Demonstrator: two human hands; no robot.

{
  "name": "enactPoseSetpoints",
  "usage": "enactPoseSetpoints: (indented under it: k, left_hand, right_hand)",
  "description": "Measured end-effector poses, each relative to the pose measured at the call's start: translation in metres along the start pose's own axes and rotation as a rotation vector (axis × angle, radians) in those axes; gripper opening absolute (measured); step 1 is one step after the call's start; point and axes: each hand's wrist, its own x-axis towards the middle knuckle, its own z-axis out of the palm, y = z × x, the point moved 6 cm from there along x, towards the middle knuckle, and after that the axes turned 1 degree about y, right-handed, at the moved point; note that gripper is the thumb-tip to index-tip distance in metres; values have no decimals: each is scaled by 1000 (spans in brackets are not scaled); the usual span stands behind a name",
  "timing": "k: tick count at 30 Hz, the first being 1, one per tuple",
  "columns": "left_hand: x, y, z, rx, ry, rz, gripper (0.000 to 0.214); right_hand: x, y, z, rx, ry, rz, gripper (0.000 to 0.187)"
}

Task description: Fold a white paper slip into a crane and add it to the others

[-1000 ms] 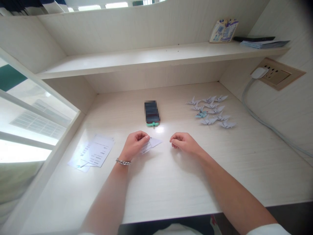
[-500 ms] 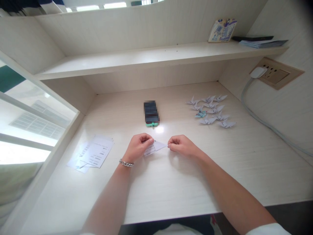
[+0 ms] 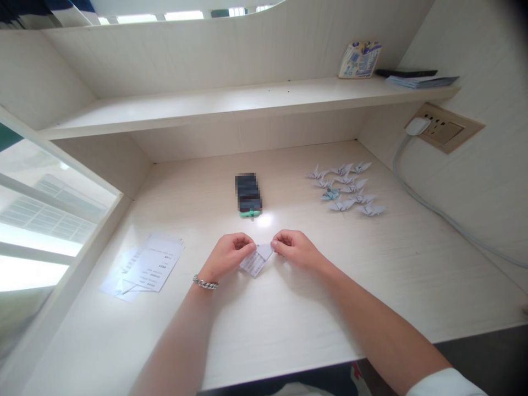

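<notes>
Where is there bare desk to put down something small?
Bare patches lie between the loose slips and the dark blurred object, between that object and the paper cranes, and between the right arm and the cable. It is crowded among the cranes, and where left hand and right hand meet at the folded paper.

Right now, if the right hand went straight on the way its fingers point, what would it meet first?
The right hand would first meet the folded paper at its fingertips; then, probably, the left hand.

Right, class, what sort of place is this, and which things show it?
Most likely a built-in study corner: there's a pale wood-grain desktop, a shelf above it, and a wall socket with a white plug.
</notes>
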Motion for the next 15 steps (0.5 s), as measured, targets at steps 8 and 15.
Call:
enactPoseSetpoints:
  k: [8,15]
  left_hand:
    - [-4,19,23,186,-85,130,21]
    - [-1,10,9,212,-42,61,18]
  right_hand:
    - [-2,-4,3,-141,-64,-90,16]
    - [1,-2,-16,-55,26,-64,18]
